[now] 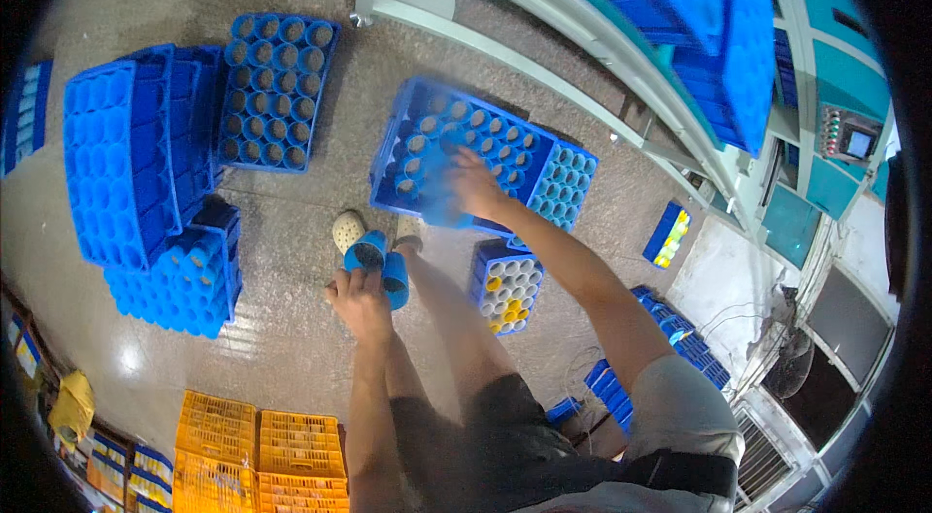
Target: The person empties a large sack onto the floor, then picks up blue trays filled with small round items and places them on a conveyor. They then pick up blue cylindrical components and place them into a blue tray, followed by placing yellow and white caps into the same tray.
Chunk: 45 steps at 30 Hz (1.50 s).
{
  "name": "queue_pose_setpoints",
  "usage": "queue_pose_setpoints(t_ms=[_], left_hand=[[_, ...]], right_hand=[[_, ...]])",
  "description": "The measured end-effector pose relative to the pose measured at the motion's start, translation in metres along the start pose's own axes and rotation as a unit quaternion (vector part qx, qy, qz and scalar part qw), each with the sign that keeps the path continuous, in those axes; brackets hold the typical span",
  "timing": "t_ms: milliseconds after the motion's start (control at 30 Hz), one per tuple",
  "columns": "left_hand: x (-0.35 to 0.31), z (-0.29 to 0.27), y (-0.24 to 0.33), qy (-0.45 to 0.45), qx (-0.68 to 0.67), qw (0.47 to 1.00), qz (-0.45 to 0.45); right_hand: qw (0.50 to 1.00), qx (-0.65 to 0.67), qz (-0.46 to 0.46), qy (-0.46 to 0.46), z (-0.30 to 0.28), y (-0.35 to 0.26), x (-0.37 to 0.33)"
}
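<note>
My left hand point(363, 305) is closed on two hollow blue tubes point(395, 281), held low in front of my legs with their open ends showing. My right hand point(476, 185) reaches out over a blue crate point(385, 156) filled with rows of upright blue tubes point(503, 152). Motion smears its fingers and the blue tubes point(442, 200) in its grip, so how many it holds cannot be made out. Part of the crate's near side is hidden behind that blur.
Stacked blue crates point(146, 159) of tubes stand at left, beside another full crate point(279, 91). A smaller crate point(507, 292) holds white and yellow tubes. A pale machine frame point(544, 8) runs along the far right. Orange crates point(218, 426) stand at lower left.
</note>
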<state>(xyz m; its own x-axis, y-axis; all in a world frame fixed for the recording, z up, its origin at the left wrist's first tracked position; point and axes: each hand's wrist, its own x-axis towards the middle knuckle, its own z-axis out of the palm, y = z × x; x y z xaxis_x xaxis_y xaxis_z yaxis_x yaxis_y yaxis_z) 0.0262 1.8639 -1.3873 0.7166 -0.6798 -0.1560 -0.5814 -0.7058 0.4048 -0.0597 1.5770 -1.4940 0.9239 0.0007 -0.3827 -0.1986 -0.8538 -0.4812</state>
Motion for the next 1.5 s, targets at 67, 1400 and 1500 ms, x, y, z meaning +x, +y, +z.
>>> queue_pose_setpoints(t_ms=[67, 1400, 1500], left_hand=[[0.000, 0.043, -0.020, 0.004, -0.006, 1.000, 0.006], [0.096, 0.336, -0.079, -0.115, 0.120, 0.942, 0.292], [0.077, 0.272, -0.044, -0.171, 0.115, 0.922, 0.327]], right_hand=[[0.999, 0.030, -0.007, 0.007, 0.073, 0.022, 0.020], [0.982, -0.042, 0.176, 0.059, 0.290, 0.050, -0.010], [0.968, 0.136, 0.198, 0.064, 0.255, 0.019, -0.090]])
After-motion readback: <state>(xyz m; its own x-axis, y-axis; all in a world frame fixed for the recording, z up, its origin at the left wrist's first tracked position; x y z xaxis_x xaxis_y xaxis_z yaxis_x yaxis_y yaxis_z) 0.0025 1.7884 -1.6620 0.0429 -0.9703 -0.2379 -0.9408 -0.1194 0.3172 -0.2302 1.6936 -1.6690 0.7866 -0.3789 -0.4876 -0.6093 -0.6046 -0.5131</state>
